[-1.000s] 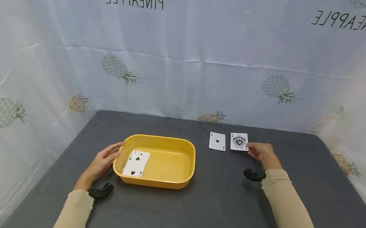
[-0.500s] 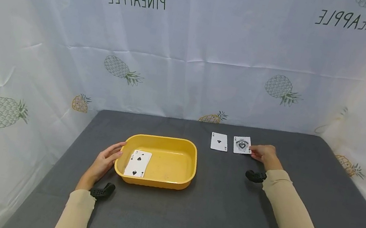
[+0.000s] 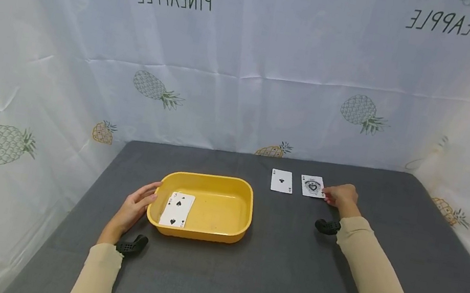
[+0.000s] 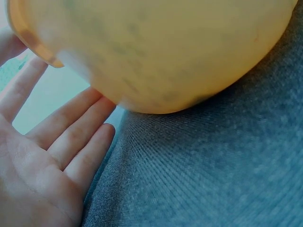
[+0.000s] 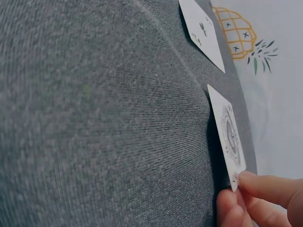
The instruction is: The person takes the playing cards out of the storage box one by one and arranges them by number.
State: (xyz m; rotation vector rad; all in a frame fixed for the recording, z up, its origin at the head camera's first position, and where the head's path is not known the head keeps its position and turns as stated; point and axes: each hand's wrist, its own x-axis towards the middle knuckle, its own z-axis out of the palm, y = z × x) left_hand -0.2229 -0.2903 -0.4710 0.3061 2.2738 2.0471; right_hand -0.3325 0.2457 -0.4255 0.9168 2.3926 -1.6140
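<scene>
My right hand (image 3: 342, 195) pinches the near right corner of a white playing card (image 3: 312, 186) with a large ornate black emblem. Up close in the right wrist view, the thumb lies on top of this card (image 5: 228, 135) and fingers are under it; a dark shadow shows along its edge. My left hand (image 3: 131, 209) touches the left side of a yellow plastic tub (image 3: 197, 235). In the left wrist view its fingers (image 4: 71, 135) are extended against the tub's wall. Spade playing cards (image 3: 176, 209) lie overlapping at the left inside the tub.
An ace of clubs (image 3: 281, 181) lies face up on the dark grey cloth-covered table (image 3: 230, 286), left of the pinched card. A white curtain (image 3: 232, 109) with pineapple prints hangs behind the table and at both sides.
My right hand and the pinched playing card have shifted slightly right and toward me, widening the gap to the ace of clubs. The left hand stays at the tub.
</scene>
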